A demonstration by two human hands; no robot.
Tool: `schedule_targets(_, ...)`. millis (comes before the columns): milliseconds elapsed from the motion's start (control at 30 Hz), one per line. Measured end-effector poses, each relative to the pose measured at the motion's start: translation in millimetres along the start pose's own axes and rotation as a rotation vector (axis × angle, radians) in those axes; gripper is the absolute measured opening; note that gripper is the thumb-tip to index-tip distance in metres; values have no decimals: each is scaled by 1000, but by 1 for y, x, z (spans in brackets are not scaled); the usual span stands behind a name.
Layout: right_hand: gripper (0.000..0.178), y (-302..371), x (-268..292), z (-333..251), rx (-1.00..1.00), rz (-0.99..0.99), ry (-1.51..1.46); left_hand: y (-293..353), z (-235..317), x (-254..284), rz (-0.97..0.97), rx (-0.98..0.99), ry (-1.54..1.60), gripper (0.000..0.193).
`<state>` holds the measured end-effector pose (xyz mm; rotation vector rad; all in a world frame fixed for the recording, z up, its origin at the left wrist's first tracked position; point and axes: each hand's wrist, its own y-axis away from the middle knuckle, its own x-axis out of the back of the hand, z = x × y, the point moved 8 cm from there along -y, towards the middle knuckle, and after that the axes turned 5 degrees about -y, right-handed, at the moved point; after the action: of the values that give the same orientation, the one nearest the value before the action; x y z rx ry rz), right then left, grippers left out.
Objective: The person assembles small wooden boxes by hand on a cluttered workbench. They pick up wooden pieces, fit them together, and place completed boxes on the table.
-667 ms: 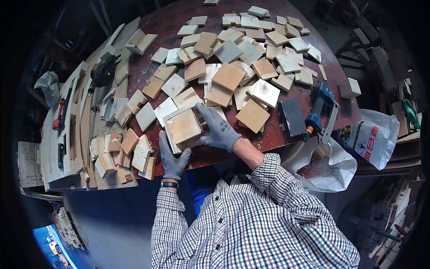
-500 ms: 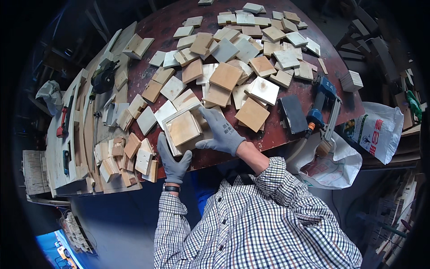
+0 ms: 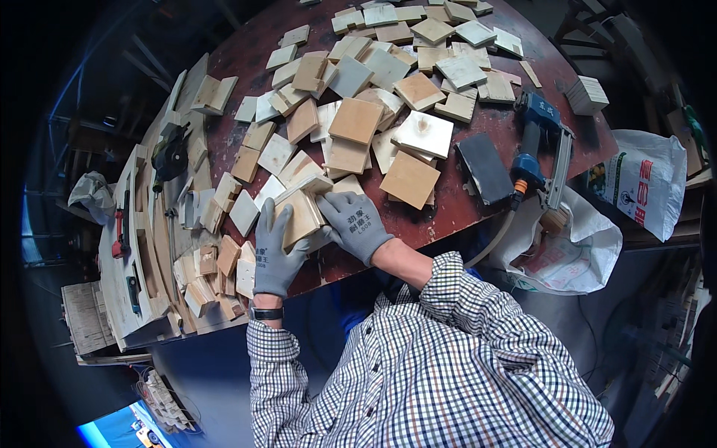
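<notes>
Both my hands wear grey work gloves. Between them, at the table's near edge, sits a small group of square wooden pieces [image 3: 302, 215], tilted so that their edges show. My left hand [image 3: 278, 254] is closed around the left and near side of it, with the thumb toward the front. My right hand [image 3: 354, 225] grips the right side, its fingertips behind the pieces and its thumb near the left one. Just beyond lies a spread of loose wooden squares [image 3: 409, 179], pale and tan, some overlapping. How many pieces I hold is hidden by my fingers.
A blue nail gun [image 3: 532, 142] with a hose lies at the right, beside a dark flat block [image 3: 486, 169]. White sacks [image 3: 597, 250] hang off the right edge. Small wood offcuts [image 3: 205, 276] pile at the left, near long boards, a red-handled tool [image 3: 119, 235] and a black tool [image 3: 170, 158].
The held wooden pieces have tipped from facing up to standing more on edge. My left hand has risen along their left side, and my right hand has come lower. The whole view has shifted slightly.
</notes>
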<state>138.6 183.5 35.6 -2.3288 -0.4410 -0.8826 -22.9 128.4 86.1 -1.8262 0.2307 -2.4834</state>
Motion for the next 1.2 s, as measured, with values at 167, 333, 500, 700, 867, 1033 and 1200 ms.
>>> schedule_targets(167, 65, -2, -1, 1, 22, -58, -9, 0, 7, 0, 11, -15, -59, 78)
schedule_targets(333, 61, -5, 5, 9, 62, -77, -150, -1, 9, -2, 9, -44, -112, 81)
schedule_targets(500, 54, -11, -7, 29, -24, -100, -298, -4, 11, 2, -42, 7, -68, 78)
schedule_targets(700, 50, -19, -2, 25, -62, -317, -317, -3, 6, 1, -54, 11, -64, 81)
schedule_targets(867, 45, -17, -1, 22, -60, -241, -190, -6, 12, -1, 0, 24, -135, 84)
schedule_targets(1033, 48, -16, 1, 17, -56, -251, -159, -6, 23, -3, 65, 40, -224, 88)
schedule_targets(1200, 46, -8, 1, 13, -11, -144, -134, -5, 16, -9, 99, 38, -210, 90)
